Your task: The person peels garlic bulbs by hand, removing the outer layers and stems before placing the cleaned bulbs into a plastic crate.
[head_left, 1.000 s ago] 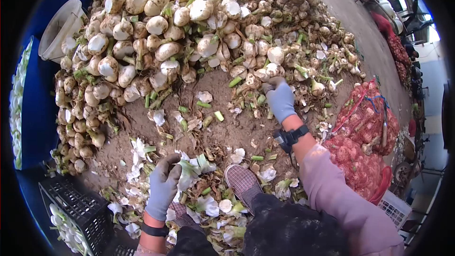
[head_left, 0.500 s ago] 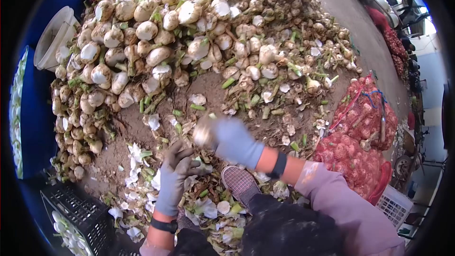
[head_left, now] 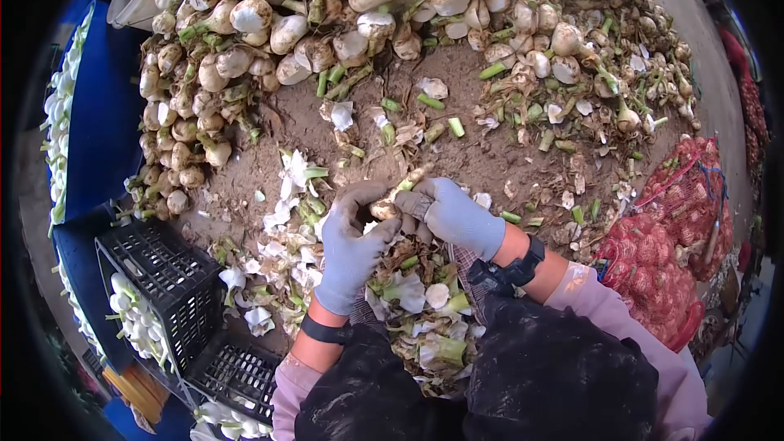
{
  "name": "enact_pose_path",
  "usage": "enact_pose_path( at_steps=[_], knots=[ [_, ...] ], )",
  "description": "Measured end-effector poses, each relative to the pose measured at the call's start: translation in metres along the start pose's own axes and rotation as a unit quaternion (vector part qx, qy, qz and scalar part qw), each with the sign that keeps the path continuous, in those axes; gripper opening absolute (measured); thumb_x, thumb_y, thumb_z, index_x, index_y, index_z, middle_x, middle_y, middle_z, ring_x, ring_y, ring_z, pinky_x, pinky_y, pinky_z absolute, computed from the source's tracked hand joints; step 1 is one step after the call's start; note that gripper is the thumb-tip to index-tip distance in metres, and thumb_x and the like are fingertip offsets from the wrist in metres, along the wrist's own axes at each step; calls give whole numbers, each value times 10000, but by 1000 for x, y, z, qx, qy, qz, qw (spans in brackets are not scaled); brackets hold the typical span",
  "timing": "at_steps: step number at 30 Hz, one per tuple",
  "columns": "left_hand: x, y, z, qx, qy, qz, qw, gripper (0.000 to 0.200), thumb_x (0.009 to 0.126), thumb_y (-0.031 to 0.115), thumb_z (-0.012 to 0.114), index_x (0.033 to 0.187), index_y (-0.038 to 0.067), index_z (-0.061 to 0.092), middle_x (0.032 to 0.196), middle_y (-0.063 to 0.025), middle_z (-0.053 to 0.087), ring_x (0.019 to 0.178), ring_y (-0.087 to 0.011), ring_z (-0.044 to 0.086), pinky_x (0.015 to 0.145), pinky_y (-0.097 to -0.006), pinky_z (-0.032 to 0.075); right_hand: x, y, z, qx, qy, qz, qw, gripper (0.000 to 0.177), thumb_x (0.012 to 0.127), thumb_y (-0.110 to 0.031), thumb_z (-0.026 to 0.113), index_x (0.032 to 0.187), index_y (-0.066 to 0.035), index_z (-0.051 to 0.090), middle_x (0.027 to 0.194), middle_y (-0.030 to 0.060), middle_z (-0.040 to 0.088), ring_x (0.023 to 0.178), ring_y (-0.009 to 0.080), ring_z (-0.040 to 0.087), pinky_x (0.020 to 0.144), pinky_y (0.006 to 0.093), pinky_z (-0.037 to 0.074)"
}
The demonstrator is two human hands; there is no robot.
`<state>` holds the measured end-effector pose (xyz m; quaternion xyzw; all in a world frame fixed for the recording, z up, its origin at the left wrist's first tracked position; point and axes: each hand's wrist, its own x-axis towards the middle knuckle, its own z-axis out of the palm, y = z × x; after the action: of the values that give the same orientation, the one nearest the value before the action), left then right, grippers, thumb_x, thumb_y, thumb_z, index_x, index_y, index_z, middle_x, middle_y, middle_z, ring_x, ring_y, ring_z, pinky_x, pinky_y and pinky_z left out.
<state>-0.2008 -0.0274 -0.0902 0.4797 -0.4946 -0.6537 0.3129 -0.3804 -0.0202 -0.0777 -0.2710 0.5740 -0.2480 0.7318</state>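
**Bulb brought from the heap into both hands**

A soil-stained garlic bulb [head_left: 384, 210] is pinched between the two gloved hands, just in front of the knees. The fingers of the left hand [head_left: 351, 245] are curled around it from below, and the right hand [head_left: 453, 212] is closed on it from the side. A second ago the right hand was stretched out to the edge of the heap and the left was laid on the peelings; the bulb has since been carried back, so it is now off the pile and gripped by both. Husks and stalk ends [head_left: 408, 298] are strewn beneath the hands. The heap of unpeeled bulbs [head_left: 269, 16] lies beyond them, a black crate [head_left: 163, 273] left of the left hand, red mesh sacks [head_left: 653, 257] right of the right.
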Motion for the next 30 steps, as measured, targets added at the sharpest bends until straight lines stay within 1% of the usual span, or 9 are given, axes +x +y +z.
enact_pose_path(
  at_steps=[6,9,12,15,20,22,26,28,30],
  knots=[
    [-5,7,-11,-274,35,-131,952,489,817,11,674,1272,-19,496,1101,-96,608,846,-145,623,680,-260,500,-2,-1,2,9,-6,17,1000,299,926,-246,575,813,25,631,623,85,619,503,204,598,488,332,457],
    [-5,10,-5,-436,63,-156,884,484,861,36,648,1306,-13,462,1100,-96,603,808,-127,610,632,-259,477,5,16,7,-368,119,-171,906,289,849,-247,657,957,17,609,759,214,626,637,453,563,571,438,478],
    [-7,11,-5,-452,112,-190,865,463,898,94,627,1315,-10,454,1023,-93,625,716,-108,585,590,-244,456,23,40,14,-263,170,-375,873,266,869,-217,659,976,22,613,743,166,651,600,347,614,563,378,487],
    [-8,13,-4,-33,44,-83,995,517,980,326,532,1340,-36,449,833,-116,637,639,-140,615,529,-212,454,23,32,16,50,7,-88,995,239,891,-165,651,1014,34,603,765,109,667,643,191,640,578,310,492],
    [0,13,-31,-162,-43,-248,954,403,953,235,576,1245,-39,530,863,-75,648,722,-87,613,595,-194,484,16,22,21,24,-6,-25,999,227,907,-138,631,1042,44,609,804,91,672,713,97,612,599,273,490],
    [3,1,-20,62,118,3,991,340,955,232,573,1161,-38,568,853,-69,657,761,-98,619,666,-221,508,16,28,20,31,-23,-37,999,229,904,-146,632,1040,37,613,808,108,678,717,106,616,606,283,493],
    [5,6,-35,42,-35,-139,989,269,940,202,593,1102,-12,609,931,-58,650,803,-121,610,709,-265,520,16,28,14,-143,-54,-176,972,257,836,-175,678,1027,-11,624,851,161,672,771,186,660,682,367,517],
    [3,14,-34,-167,46,-212,962,277,939,215,606,1100,-11,616,1021,-100,658,958,-181,642,814,-322,550,9,12,6,-423,56,-104,898,320,785,-218,688,1032,-22,636,869,167,678,809,284,676,715,416,522],
    [-3,21,-30,-330,22,-78,941,342,974,226,535,1181,-43,582,1121,-165,635,1002,-207,631,920,-310,500,5,19,10,-549,-89,-85,827,305,729,-227,676,969,-40,668,850,175,678,843,352,665,742,442,522]
  ],
)
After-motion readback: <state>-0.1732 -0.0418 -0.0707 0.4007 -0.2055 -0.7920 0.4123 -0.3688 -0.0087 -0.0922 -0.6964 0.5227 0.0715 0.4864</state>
